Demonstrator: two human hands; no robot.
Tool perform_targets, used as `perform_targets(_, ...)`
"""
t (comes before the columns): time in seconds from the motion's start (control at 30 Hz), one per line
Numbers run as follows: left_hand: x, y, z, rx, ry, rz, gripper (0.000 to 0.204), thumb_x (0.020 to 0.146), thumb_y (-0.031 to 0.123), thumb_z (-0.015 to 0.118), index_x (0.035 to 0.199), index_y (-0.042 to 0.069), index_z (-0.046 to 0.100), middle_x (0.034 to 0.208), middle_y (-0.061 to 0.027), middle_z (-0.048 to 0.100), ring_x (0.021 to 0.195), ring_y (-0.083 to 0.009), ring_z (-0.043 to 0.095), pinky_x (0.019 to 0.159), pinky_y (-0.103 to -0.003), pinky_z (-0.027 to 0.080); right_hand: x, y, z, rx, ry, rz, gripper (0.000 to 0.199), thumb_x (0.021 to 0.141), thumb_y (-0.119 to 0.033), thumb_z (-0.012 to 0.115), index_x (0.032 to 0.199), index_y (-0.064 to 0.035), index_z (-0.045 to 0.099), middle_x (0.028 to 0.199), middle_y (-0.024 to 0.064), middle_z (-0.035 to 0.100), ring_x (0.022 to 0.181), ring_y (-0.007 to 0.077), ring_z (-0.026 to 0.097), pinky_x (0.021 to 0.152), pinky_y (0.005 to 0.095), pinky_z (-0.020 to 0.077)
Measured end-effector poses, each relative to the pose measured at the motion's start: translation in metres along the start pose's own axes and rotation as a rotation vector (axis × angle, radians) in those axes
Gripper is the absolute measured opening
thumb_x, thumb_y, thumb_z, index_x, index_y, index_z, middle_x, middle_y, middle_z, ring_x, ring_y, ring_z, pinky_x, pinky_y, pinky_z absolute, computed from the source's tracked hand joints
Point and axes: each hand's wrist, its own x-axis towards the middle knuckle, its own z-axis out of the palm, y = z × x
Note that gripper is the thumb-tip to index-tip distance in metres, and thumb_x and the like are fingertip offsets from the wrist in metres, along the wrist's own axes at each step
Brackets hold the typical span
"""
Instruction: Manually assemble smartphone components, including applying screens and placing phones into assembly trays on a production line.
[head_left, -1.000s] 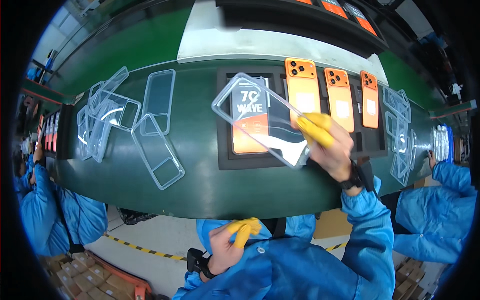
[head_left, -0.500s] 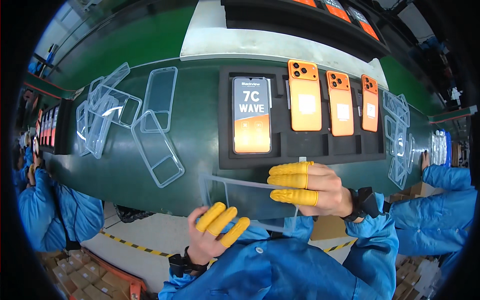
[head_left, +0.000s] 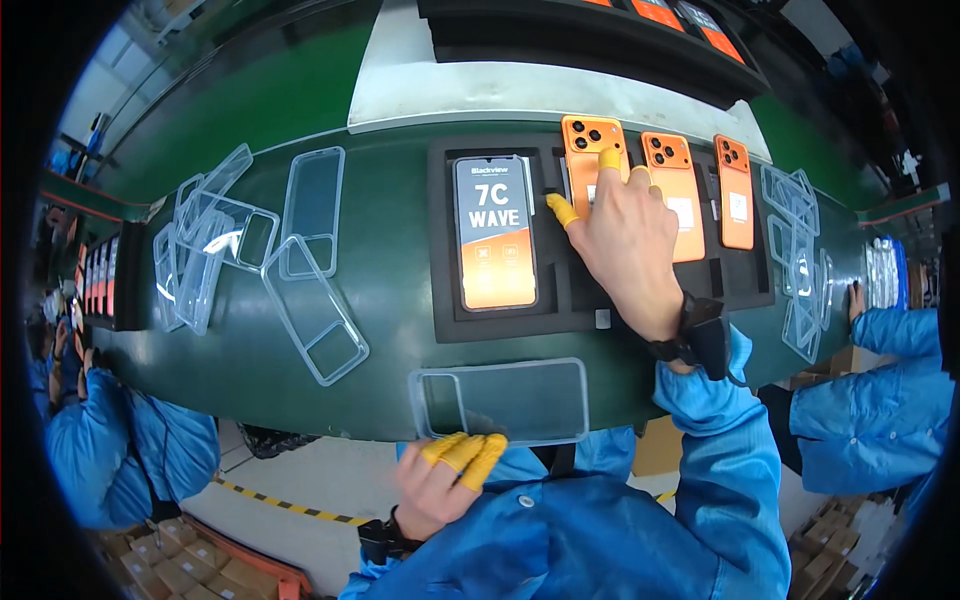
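Note:
My left hand [head_left: 440,484], yellow covers on several fingertips, pinches the near edge of a clear phone case [head_left: 530,400], which lies sideways over the table's front edge. My right hand [head_left: 632,240] reaches over the black foam tray [head_left: 500,325]. Its thumb and fingers are spread across an orange phone [head_left: 590,133] lying camera side up; the hand hides that phone's lower part. To the right are a second orange phone [head_left: 664,150] and a third orange phone [head_left: 735,180]. At the tray's left lies a phone [head_left: 497,235] with a grey and orange front.
Several clear cases [head_left: 215,240] lie in a loose pile on the left of the green table [head_left: 390,310], with more clear cases [head_left: 797,260] at the right. Behind the tray stands a white ledge [head_left: 400,90]. Co-workers in blue sleeves [head_left: 130,430] work on both sides.
My right hand has let go of the clear case and moved up to the first orange phone. The case stays in my left hand and has turned flatter.

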Motion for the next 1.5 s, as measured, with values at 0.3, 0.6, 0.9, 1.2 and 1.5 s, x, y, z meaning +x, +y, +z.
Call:
perform_targets(0.3, 0.0, 0.009, 0.009, -0.113, -0.059, -0.015, 0.042, 0.057, 0.003, 0.071, 0.097, 0.008, 0.078, 0.089, -0.0063, 0.068, 0.077, -0.0223, 0.065, 0.067, -0.036, 0.049, -0.002, 0.002, 0.007, -0.006, 0.059, -0.033, 0.018, 0.069, -0.014, 0.074, 0.079, -0.0003, 0.068, 0.076, 0.0194, 0.065, 0.066, 0.0324, 0.068, 0.057, 0.0396, 0.0534)
perform_targets(0.6, 0.005, 0.013, 0.016, -0.074, -0.181, 0.021, 0.034, 0.072, 0.008, 0.072, 0.106, 0.006, 0.075, 0.092, -0.0035, 0.064, 0.081, -0.017, 0.058, 0.067, -0.029, 0.045, 0.001, 0.02, -0.014, -0.051, 0.226, -0.041, 0.005, 0.069, -0.006, 0.066, 0.069, -0.0006, 0.066, 0.066, 0.0198, 0.066, 0.062, 0.0357, 0.069, 0.055, 0.0431, 0.0543)
perform_targets(0.9, 0.016, 0.02, 0.021, -0.08, -0.221, 0.006, 0.045, 0.063, 0.0, 0.067, 0.106, 0.005, 0.075, 0.102, -0.009, 0.068, 0.084, -0.0227, 0.062, 0.069, -0.035, 0.045, -0.012, 0.09, -0.076, 1.324, -0.213, -0.03, 0.031, 0.098, 0.002, 0.049, 0.127, 0.0027, 0.057, 0.112, 0.0098, 0.069, 0.101, 0.0181, 0.067, 0.091, 0.0279, 0.0509)
perform_targets(1.2, 0.016, 0.014, 0.03, -0.113, -0.195, -0.046, 0.034, 0.071, 0.002, 0.073, 0.105, 0.005, 0.075, 0.109, -0.0092, 0.069, 0.094, -0.0254, 0.065, 0.075, -0.037, 0.049, -0.057, 0.083, -0.031, 2.102, -0.931, 0.087, 0.071, 0.099, -0.053, 0.048, 0.139, 0.0067, 0.045, 0.125, 0.0225, 0.062, 0.111, 0.023, 0.064, 0.098, 0.036, 0.0501)
perform_targets(1.5, 0.014, 0.012, 0.027, -0.161, -0.199, -0.06, 0.032, 0.064, 0.003, 0.073, 0.096, 0.003, 0.074, 0.105, -0.0102, 0.068, 0.089, -0.0266, 0.064, 0.072, -0.038, 0.048, -0.13, 0.042, -0.044, 2.135, -1.068, 0.166, 0.125, 0.048, -0.016, 0.098, 0.149, -0.0011, 0.026, 0.119, 0.0148, 0.059, 0.089, 0.0162, 0.061, 0.078, 0.0305, 0.0544)
